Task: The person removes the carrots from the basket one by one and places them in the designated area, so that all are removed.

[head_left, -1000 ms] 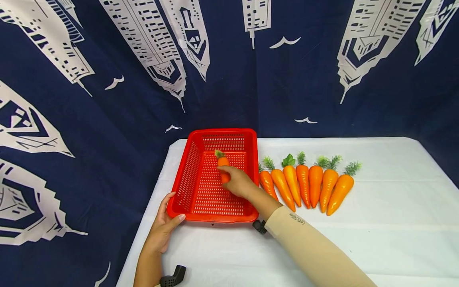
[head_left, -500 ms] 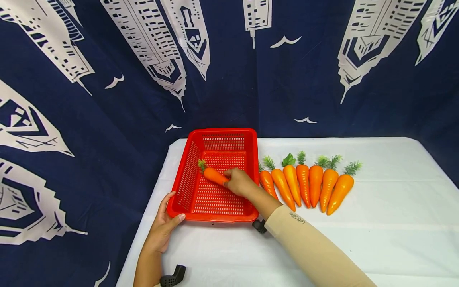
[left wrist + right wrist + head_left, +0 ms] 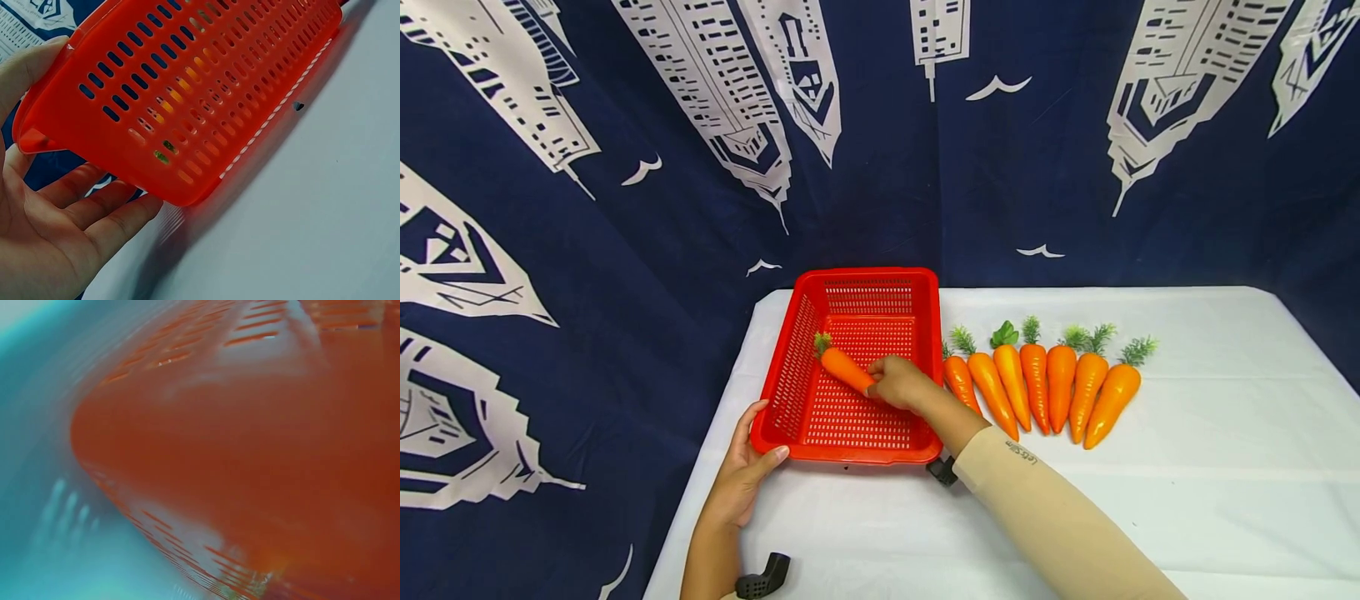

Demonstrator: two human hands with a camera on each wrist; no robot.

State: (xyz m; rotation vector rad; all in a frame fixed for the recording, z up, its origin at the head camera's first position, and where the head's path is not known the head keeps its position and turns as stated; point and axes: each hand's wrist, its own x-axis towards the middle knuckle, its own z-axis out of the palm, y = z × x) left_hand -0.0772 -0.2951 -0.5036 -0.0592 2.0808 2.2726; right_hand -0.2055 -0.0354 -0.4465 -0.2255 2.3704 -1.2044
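Note:
A red plastic basket (image 3: 850, 454) with slotted walls sits on the white table's left part in the head view. My left hand (image 3: 741, 483) grips its near left corner, thumb on the rim; in the left wrist view the other fingers (image 3: 119, 225) lie against the outside below. Inside the basket, my right hand (image 3: 904, 385) holds an orange carrot (image 3: 844, 367) near its narrow end. The carrot slants with its green top toward the basket's left wall. The right wrist view shows mostly the blurred red basket wall (image 3: 219, 437), hiding the hand and carrot.
Several carrots (image 3: 1060, 387) lie in a fanned row right of the basket, green tops away from me, the leftmost partly behind the basket rim. A navy cloth (image 3: 1037, 183) with white buildings hangs behind the white table (image 3: 1225, 467).
The carrot in my right hand has turned so its leafy top swung left and nearer to me, and my grip now sits toward its narrow end. The left hand and basket stay put.

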